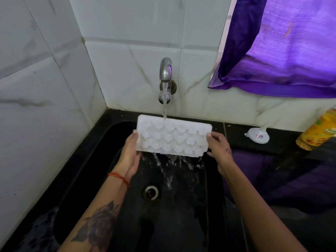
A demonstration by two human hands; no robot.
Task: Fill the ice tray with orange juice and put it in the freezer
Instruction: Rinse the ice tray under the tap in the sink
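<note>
A white ice tray [172, 136] with heart-shaped cells is held tilted over the black sink [101, 142]. My left hand [130, 153] grips its left end and my right hand [219, 144] grips its right end. Water runs from the metal tap [165, 70] onto the tray's far edge and spills off its near edge into the sink. An orange juice bottle [317, 130] lies tilted on the black counter at the far right, partly cut off by the frame.
A small white funnel [258, 135] lies on the black counter [283, 142] right of the sink. The sink drain [151, 192] is below the tray. White marble-look tiles [45, 88] form the left and back walls. A purple curtain [283, 48] hangs at upper right.
</note>
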